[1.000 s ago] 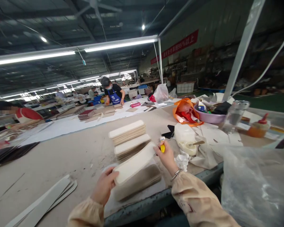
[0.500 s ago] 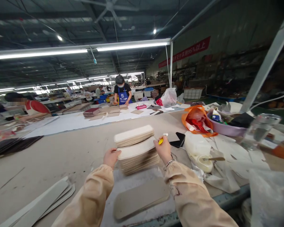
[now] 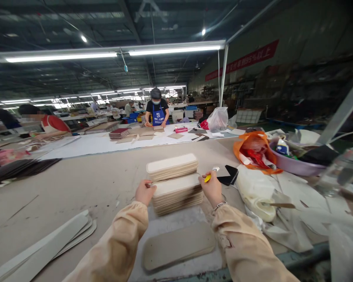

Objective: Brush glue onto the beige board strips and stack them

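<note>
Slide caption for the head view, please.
Left hand, and right hand holding a small yellow object, at opposite ends of a stack of cream, rounded flat pieces.

Worktables (image 3: 76,176) and aproned workers (image 3: 158,114) show a workshop.

Tube lights (image 3: 61,57) glow beneath a dark roof (image 3: 100,23), a red banner (image 3: 243,60) along the wall (image 3: 260,37).

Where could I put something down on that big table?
Mostly bare, bar small specks: the tabletop between the dark sheets, the long pale strips and the left hand. Crowded: the right side, with the orange bag, purple basin and pale scraps.
</note>
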`<state>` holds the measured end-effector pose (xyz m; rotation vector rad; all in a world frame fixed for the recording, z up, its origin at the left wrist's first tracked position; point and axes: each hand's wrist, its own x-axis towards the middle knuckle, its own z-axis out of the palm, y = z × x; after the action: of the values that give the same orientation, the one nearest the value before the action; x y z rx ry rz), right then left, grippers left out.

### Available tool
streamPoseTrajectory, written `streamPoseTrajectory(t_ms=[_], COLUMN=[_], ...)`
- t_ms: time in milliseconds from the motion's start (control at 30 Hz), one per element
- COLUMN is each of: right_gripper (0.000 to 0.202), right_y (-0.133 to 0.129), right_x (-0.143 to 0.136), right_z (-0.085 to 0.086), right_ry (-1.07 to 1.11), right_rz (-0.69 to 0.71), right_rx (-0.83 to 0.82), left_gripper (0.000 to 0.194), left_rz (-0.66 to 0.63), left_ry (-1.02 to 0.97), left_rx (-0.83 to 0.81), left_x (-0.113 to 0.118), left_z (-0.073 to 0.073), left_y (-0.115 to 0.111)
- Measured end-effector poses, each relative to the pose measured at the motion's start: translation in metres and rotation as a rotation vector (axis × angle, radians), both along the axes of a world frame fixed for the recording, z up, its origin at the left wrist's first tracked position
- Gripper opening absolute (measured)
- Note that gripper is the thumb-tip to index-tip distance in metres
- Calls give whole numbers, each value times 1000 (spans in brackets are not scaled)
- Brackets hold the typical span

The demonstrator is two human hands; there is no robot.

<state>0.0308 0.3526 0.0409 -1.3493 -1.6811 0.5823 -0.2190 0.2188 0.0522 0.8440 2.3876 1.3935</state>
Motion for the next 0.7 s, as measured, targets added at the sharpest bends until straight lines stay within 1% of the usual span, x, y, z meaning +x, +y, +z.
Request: streamPoseTrajectory(t_ms=[133, 267, 367, 500, 567, 600, 667, 700], right_gripper=[25, 24, 23, 25, 25, 25, 25, 25], right_y=[-4, -16, -31, -60, -77, -85, -100, -107], right_x=[7, 16, 28, 51, 64, 70, 80, 84], right_z=[-3, -1, 4, 8, 7, 6, 3, 1], right_ry=[1, 61, 111, 186, 234, 258, 291, 305], right_rz=[-3, 19, 63, 119, 144, 151, 158, 166], right_rx=[30, 77, 129, 167, 153, 142, 117, 97], left_gripper=[35, 40, 40, 40, 41, 43, 47, 49], left_rz=[23, 41, 38, 30, 40, 46, 57, 46], left_ry=[26, 23, -4, -62, -80, -85, -92, -95], left_rx=[-26, -37, -18, 55, 106, 131, 168, 181], left_x=[-1, -1, -1, 3, 8, 12, 20, 25], left_z=[-7, -10, -12, -12, -12, -13, -18, -24], left_y=[-1, -2, -1, -5, -16, -26, -53, -70])
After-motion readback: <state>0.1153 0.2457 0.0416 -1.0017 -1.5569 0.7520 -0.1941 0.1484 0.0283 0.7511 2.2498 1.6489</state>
